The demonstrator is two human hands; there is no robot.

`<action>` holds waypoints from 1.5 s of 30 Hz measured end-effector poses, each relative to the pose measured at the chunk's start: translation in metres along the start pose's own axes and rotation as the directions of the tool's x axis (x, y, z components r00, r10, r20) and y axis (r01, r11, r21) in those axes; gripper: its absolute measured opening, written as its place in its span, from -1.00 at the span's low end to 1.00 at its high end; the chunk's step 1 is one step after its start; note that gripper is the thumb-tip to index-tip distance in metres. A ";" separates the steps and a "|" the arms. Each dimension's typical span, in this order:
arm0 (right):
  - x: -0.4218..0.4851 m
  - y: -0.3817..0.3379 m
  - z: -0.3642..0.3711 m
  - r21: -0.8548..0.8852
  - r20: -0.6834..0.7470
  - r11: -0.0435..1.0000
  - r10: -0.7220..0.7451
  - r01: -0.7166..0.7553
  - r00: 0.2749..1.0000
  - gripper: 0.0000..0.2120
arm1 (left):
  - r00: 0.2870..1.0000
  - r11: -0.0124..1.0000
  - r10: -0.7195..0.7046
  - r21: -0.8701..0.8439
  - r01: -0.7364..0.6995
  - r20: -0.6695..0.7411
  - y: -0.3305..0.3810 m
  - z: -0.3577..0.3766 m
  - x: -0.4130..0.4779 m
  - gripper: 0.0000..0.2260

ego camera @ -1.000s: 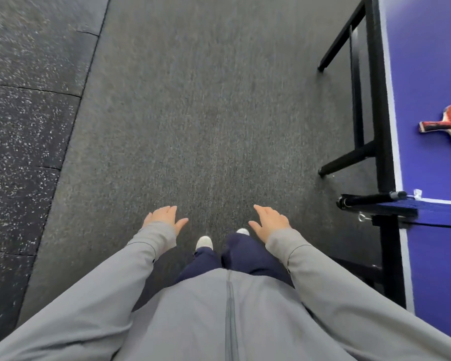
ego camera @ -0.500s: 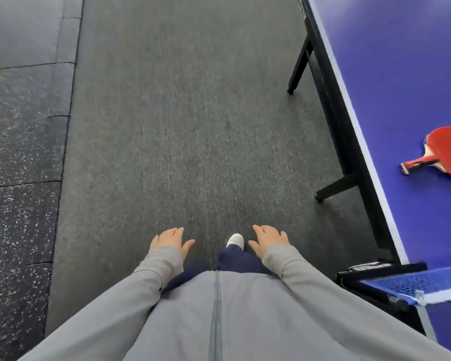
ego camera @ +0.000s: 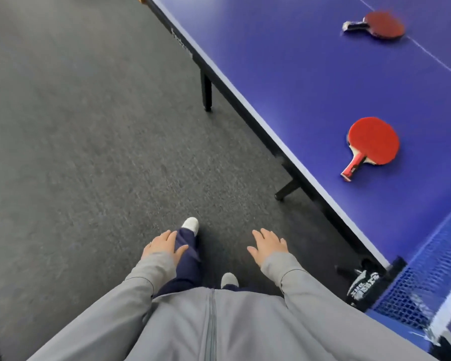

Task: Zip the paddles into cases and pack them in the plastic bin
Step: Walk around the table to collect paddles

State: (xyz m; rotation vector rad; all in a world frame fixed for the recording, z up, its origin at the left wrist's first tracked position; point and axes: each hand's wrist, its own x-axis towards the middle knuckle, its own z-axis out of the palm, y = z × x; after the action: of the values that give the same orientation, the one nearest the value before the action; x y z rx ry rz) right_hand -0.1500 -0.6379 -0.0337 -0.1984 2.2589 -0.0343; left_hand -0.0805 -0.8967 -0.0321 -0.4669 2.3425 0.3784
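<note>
**Empty-handed beside the bench**

The left hand and right hand hang over the carpet, fingers loosely spread, holding nothing. A red paddle lies on the bench, ahead and right of the right hand; a second paddle lies farther beyond

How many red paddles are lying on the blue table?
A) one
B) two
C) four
B: a near paddle lies close to the side edge of the blue table, a far paddle lies farther up the tabletop, and no others are in view.
</note>
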 end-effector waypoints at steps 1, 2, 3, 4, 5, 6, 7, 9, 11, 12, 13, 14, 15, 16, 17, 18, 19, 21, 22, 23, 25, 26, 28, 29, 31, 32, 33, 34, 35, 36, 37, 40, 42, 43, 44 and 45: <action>0.006 -0.005 -0.008 0.031 0.005 0.999 0.034 -0.034 0.999 -0.47 | 0.999 0.999 0.039 0.016 -0.039 0.002 0.001 -0.015 0.017 -0.50; 0.010 -0.011 -0.014 0.069 0.005 0.995 0.071 -0.071 0.997 -0.47 | 0.997 0.996 0.081 0.045 -0.080 -0.001 0.001 -0.031 0.033 -0.48; 0.015 -0.018 -0.022 0.110 -0.004 0.988 0.110 -0.109 0.994 -0.47 | 0.992 0.988 0.127 0.087 -0.125 -0.011 0.003 -0.049 0.050 -0.45; 0.019 -0.025 -0.030 0.147 -0.012 0.980 0.140 -0.137 0.990 -0.47 | 0.985 0.977 0.174 0.126 -0.169 -0.023 0.005 -0.067 0.066 -0.44; 0.021 -0.033 -0.038 0.178 -0.013 0.971 0.163 -0.158 0.987 -0.47 | 0.976 0.966 0.217 0.150 -0.210 -0.027 0.006 -0.085 0.082 -0.43; 0.024 -0.041 -0.047 0.202 -0.011 0.963 0.182 -0.176 0.983 -0.47 | 0.966 0.953 0.256 0.176 -0.248 -0.023 0.010 -0.103 0.095 -0.43; 0.027 -0.048 -0.055 0.225 -0.017 0.956 0.198 -0.189 0.980 -0.47 | 0.957 0.940 0.288 0.199 -0.278 -0.021 0.015 -0.119 0.106 -0.43; 0.033 -0.060 -0.070 0.278 -0.040 0.938 0.226 -0.206 0.973 -0.47 | 0.939 0.911 0.344 0.246 -0.330 -0.014 0.026 -0.146 0.125 -0.42; 0.035 -0.067 -0.085 0.338 -0.066 0.914 0.260 -0.224 0.963 -0.46 | 0.913 0.870 0.408 0.302 -0.390 0.001 0.038 -0.166 0.140 -0.42; 0.035 -0.069 -0.091 0.365 -0.081 0.900 0.284 -0.237 0.955 -0.46 | 0.896 0.846 0.443 0.330 -0.419 0.002 0.045 -0.172 0.144 -0.42; 0.036 -0.067 -0.096 0.387 -0.098 0.887 0.312 -0.252 0.945 -0.46 | 0.878 0.823 0.479 0.349 -0.448 -0.002 0.054 -0.178 0.149 -0.41; 0.037 -0.064 -0.103 0.408 -0.118 0.873 0.342 -0.269 0.932 -0.46 | 0.858 0.802 0.513 0.361 -0.477 -0.007 0.064 -0.183 0.154 -0.41; 0.037 -0.059 -0.110 0.432 -0.140 0.856 0.375 -0.284 0.916 -0.46 | 0.838 0.779 0.546 0.372 -0.505 -0.005 0.076 -0.188 0.158 -0.41; 0.038 -0.052 -0.118 0.463 -0.163 0.835 0.411 -0.298 0.897 -0.46 | 0.818 0.753 0.575 0.386 -0.533 0.008 0.090 -0.193 0.163 -0.41; 0.039 -0.044 -0.126 0.499 -0.185 0.810 0.446 -0.307 0.876 -0.46 | 0.798 0.726 0.602 0.399 -0.561 0.027 0.106 -0.197 0.168 -0.41; 0.039 -0.035 -0.133 0.536 -0.205 0.784 0.480 -0.313 0.853 -0.46 | 0.777 0.699 0.628 0.408 -0.588 0.044 0.121 -0.201 0.173 -0.41; 0.040 -0.025 -0.140 0.572 -0.221 0.757 0.514 -0.317 0.829 -0.47 | 0.754 0.673 0.654 0.413 -0.613 0.054 0.137 -0.203 0.177 -0.41; 0.043 -0.003 -0.152 0.641 -0.246 0.695 0.588 -0.326 0.770 -0.48 | 0.708 0.625 0.703 0.423 -0.656 0.059 0.170 -0.208 0.186 -0.41; 0.045 0.009 -0.156 0.671 -0.257 0.665 0.623 -0.328 0.738 -0.49 | 0.690 0.606 0.721 0.429 -0.669 0.058 0.188 -0.210 0.190 -0.41; 0.048 0.022 -0.161 0.699 -0.264 0.636 0.654 -0.327 0.709 -0.50 | 0.676 0.589 0.735 0.442 -0.677 0.057 0.206 -0.212 0.195 -0.41; 0.054 0.048 -0.167 0.749 -0.256 0.573 0.713 -0.332 0.653 -0.52 | 0.663 0.561 0.746 0.473 -0.679 0.067 0.240 -0.215 0.203 -0.41; 0.058 0.062 -0.170 0.770 -0.250 0.543 0.740 -0.336 0.624 -0.53 | 0.667 0.558 0.741 0.481 -0.676 0.078 0.255 -0.215 0.207 -0.41; 0.063 0.087 -0.173 0.803 -0.251 0.489 0.797 -0.341 0.550 -0.55 | 0.690 0.569 0.718 0.495 -0.657 0.090 0.277 -0.216 0.214 -0.42; 0.066 0.100 -0.175 0.817 -0.250 0.460 0.825 -0.347 0.506 -0.56 | 0.697 0.568 0.711 0.509 -0.647 0.092 0.286 -0.216 0.218 -0.42; 0.073 0.122 -0.177 0.841 -0.222 0.399 0.870 -0.365 0.440 -0.57 | 0.700 0.556 0.707 0.532 -0.638 0.101 0.299 -0.216 0.224 -0.41; 0.078 0.133 -0.178 0.850 -0.202 0.374 0.883 -0.372 0.424 -0.55 | 0.704 0.560 0.703 0.533 -0.634 0.099 0.305 -0.217 0.228 -0.41; 0.082 0.143 -0.180 0.853 -0.186 0.357 0.889 -0.380 0.418 -0.52 | 0.709 0.570 0.700 0.529 -0.628 0.087 0.309 -0.217 0.231 -0.41; 0.088 0.153 -0.181 0.852 -0.167 0.346 0.891 -0.393 0.422 -0.49 | 0.715 0.583 0.696 0.522 -0.622 0.074 0.315 -0.218 0.234 -0.41; 0.094 0.161 -0.182 0.848 -0.142 0.335 0.891 -0.411 0.432 -0.47 | 0.721 0.597 0.690 0.513 -0.616 0.063 0.321 -0.219 0.238 -0.42; 0.098 0.165 -0.182 0.844 -0.122 0.326 0.890 -0.426 0.439 -0.45 | 0.725 0.607 0.686 0.506 -0.613 0.056 0.324 -0.221 0.241 -0.42; 0.102 0.166 -0.182 0.846 -0.105 0.313 0.892 -0.432 0.440 -0.44 | 0.728 0.612 0.684 0.501 -0.612 0.054 0.326 -0.224 0.243 -0.42; 0.116 0.170 -0.182 0.887 -0.072 0.245 0.911 -0.392 0.407 -0.49 | 0.736 0.631 0.676 0.487 -0.604 0.036 0.340 -0.232 0.253 -0.43; 0.124 0.171 -0.184 0.926 -0.040 0.172 0.929 -0.336 0.367 -0.57 | 0.742 0.646 0.669 0.468 -0.604 0.034 0.351 -0.240 0.263 -0.44; 0.128 0.171 -0.185 0.949 -0.025 0.130 0.939 -0.288 0.342 -0.61 | 0.740 0.648 0.672 0.456 -0.610 0.034 0.356 -0.245 0.268 -0.45; 0.130 0.170 -0.186 0.968 -0.019 0.097 0.948 -0.232 0.318 -0.65 | 0.736 0.651 0.676 0.440 -0.618 0.033 0.361 -0.249 0.274 -0.46; 0.132 0.169 -0.188 0.981 -0.022 0.079 0.954 -0.180 0.300 -0.68 | 0.733 0.657 0.680 0.420 -0.626 0.028 0.368 -0.253 0.281 -0.46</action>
State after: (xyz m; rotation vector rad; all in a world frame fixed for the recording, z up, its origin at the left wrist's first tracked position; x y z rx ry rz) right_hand -0.3992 -0.4996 -0.0294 1.8536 2.4287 -0.9779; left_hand -0.5797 -0.7311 0.0026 0.6134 2.5667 0.1695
